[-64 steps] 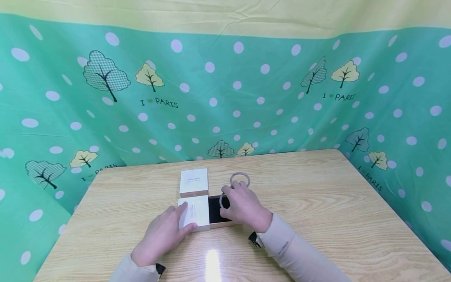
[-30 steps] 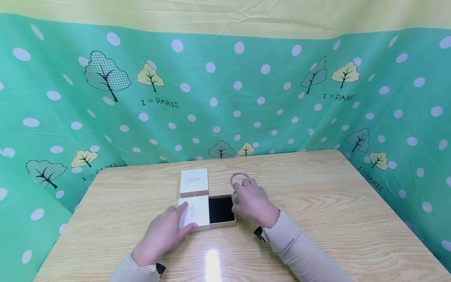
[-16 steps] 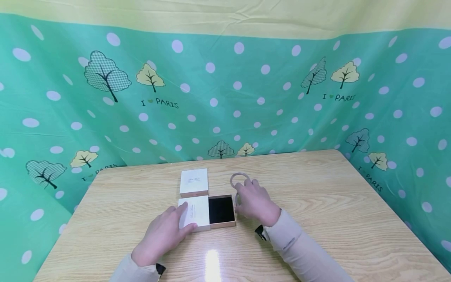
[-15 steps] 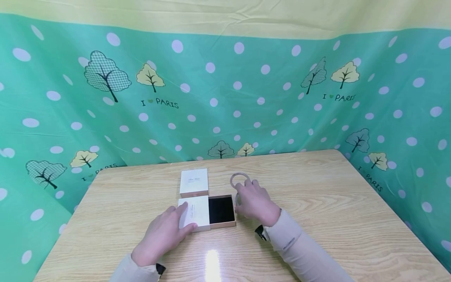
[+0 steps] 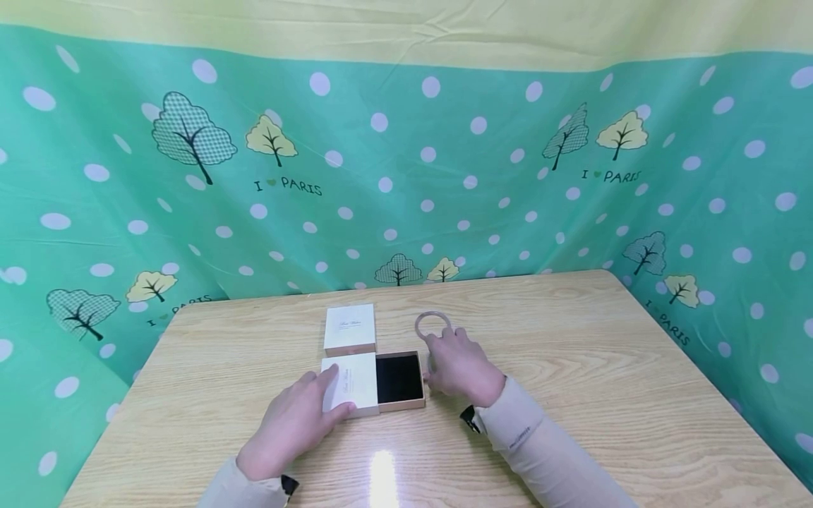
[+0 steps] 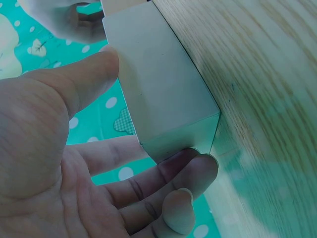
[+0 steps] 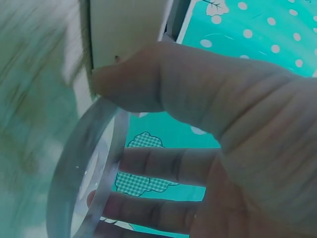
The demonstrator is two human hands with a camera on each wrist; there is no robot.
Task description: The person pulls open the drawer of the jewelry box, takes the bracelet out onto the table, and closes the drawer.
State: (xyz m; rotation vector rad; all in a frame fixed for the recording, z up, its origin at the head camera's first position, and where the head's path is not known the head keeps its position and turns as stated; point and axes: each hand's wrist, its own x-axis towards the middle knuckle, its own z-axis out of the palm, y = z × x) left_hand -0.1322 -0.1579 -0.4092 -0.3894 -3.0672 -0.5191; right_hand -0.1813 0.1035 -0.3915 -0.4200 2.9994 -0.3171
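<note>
My left hand (image 5: 288, 423) grips the white sleeve (image 5: 363, 381) of a small jewellery box, thumb on the near side and fingers round the far end. From the sleeve's right side the brown-edged drawer (image 5: 401, 406) stands pulled out, its black lining bare. Just right of it, my right hand (image 5: 459, 363) holds a translucent bangle (image 7: 74, 163) low at the table, thumb and fingers at its rim. In the head view, the hand hides most of that bangle. Another bangle (image 5: 416, 326) lies behind it on the table, close to my fingertips.
A second white box (image 5: 351, 326), closed, sits behind the sleeve with its front near the sleeve's back edge. The wooden table (image 5: 571, 339) reaches back to a green dotted curtain (image 5: 483, 155).
My right hand has carried the bangle rightward from over the black-lined drawer to the table beside it, then lowered slightly. The left hand and both boxes have kept their places.
</note>
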